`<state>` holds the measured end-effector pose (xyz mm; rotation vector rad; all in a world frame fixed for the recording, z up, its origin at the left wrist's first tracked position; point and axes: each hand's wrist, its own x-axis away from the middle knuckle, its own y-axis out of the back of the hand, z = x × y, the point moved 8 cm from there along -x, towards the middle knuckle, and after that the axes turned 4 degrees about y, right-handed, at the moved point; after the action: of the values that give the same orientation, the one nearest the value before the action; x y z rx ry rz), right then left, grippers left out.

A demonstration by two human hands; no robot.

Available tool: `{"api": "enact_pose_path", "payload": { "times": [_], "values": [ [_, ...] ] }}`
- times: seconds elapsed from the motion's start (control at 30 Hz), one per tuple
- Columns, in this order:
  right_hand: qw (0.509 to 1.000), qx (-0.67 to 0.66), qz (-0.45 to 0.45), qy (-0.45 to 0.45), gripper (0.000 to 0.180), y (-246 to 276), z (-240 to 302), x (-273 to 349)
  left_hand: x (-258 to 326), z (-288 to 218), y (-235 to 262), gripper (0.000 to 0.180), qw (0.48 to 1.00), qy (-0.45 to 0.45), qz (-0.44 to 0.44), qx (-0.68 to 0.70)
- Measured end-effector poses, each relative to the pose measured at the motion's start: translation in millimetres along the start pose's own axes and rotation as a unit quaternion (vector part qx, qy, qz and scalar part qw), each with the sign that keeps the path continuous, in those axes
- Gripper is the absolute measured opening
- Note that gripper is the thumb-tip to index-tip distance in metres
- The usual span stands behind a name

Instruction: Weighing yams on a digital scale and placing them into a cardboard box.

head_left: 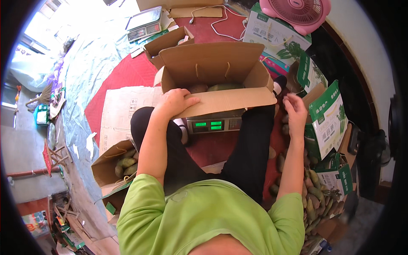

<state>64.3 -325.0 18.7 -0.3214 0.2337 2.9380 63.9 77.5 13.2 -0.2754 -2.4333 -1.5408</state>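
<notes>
An open cardboard box (212,63) sits before me on a digital scale (208,125) with a lit green display. Inside it, partly hidden, lie a few rounded pieces of green and brown produce (229,86). My left hand (175,103) grips the left end of the box's near flap (231,102), thumb on the near face and fingers over the edge. Beyond the flap's right end, apart from the box, my right hand (296,108) hangs in the air. Its fingers are loosely bent and partly apart, with nothing visible in them.
Long greenish-brown produce (314,197) is heaped at my right, beside green-and-white cartons (329,119). A box of similar produce (126,163) stands by my left leg. Farther off are another scale (144,23), a pink fan (297,12) and a white cable (219,32).
</notes>
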Motion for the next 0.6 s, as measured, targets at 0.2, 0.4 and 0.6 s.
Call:
{"api": "enact_pose_path", "payload": {
  "times": [0.2, 0.4, 0.6],
  "values": [
    [0.967, 0.192, -0.034, -0.164, 0.025, 99.0, -157.4, 129.3, -5.6, -5.6, -4.0, 0.046, 0.999, -0.006, -0.009, 0.045],
    [0.901, 0.262, 0.070, -0.339, 0.033, 89.4, -248.9, 286.3, -5.7, 2.6, -6.6, 0.039, 0.995, -0.020, -0.016, 0.096],
    [0.866, 0.222, 0.100, -0.436, 0.030, 81.9, -282.2, 407.8, -15.8, -7.9, -16.7, 0.039, 0.995, -0.026, 0.010, 0.091]
  ]
}}
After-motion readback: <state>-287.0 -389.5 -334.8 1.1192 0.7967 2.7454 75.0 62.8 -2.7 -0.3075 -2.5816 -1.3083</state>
